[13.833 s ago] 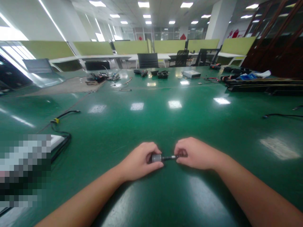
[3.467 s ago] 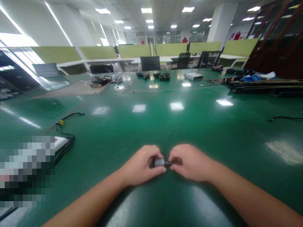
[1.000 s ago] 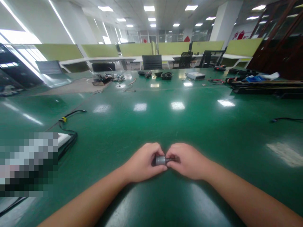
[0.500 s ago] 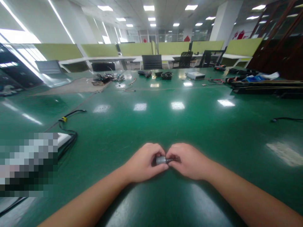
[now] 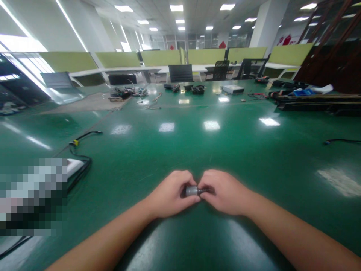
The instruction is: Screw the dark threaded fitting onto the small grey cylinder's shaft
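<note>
Close to the near edge of the green tabletop, my two hands meet over a small part. My left hand point(image 5: 174, 194) is closed around a short grey metal cylinder point(image 5: 192, 191), thumb along its near side and fingers over the far side. A thin dark shaft point(image 5: 200, 191) sticks out of the cylinder's right end. My right hand point(image 5: 224, 192) pinches this shaft between thumb and fingertips, almost touching the left fingers. Both ends of the piece are partly covered by my fingers, so its exact kind cannot be made out.
On the green table point(image 5: 180, 150), a blurred-out device point(image 5: 34, 192) with a black cable point(image 5: 87, 163) lies at left. Another cable point(image 5: 342, 142) is at right. Along the far side are electronic parts point(image 5: 126, 93), a flat grey box point(image 5: 232, 89) and dark bars point(image 5: 316, 103).
</note>
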`<state>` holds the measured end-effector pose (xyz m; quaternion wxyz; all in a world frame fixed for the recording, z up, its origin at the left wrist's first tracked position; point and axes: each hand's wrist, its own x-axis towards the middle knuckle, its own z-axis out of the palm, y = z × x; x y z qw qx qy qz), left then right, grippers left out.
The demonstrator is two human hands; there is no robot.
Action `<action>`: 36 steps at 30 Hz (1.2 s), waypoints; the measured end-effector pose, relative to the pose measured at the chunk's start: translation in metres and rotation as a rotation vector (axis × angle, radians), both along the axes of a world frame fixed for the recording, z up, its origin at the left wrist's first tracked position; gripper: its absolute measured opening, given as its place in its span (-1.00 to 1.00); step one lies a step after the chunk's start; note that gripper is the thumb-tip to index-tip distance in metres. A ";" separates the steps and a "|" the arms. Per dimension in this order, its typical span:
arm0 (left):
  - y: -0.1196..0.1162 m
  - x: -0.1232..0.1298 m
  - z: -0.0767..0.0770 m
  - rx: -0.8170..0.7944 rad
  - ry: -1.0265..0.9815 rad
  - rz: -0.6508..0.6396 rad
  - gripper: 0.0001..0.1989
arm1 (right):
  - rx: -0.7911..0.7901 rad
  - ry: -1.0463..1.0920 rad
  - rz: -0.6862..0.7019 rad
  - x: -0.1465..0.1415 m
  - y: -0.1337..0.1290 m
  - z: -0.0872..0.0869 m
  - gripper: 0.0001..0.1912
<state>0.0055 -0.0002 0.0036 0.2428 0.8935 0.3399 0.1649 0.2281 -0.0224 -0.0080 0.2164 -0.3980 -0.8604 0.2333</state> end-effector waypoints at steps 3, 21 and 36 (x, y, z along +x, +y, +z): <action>0.000 0.000 0.000 -0.002 -0.005 -0.007 -0.74 | -0.008 -0.001 0.005 0.000 -0.001 0.002 -0.93; 0.000 0.000 0.002 0.004 0.000 -0.022 -0.76 | 0.006 -0.023 0.019 0.006 -0.001 0.007 -0.94; 0.000 -0.002 0.001 -0.010 0.016 -0.003 -0.76 | -0.036 -0.092 -0.038 0.015 -0.003 0.013 -0.93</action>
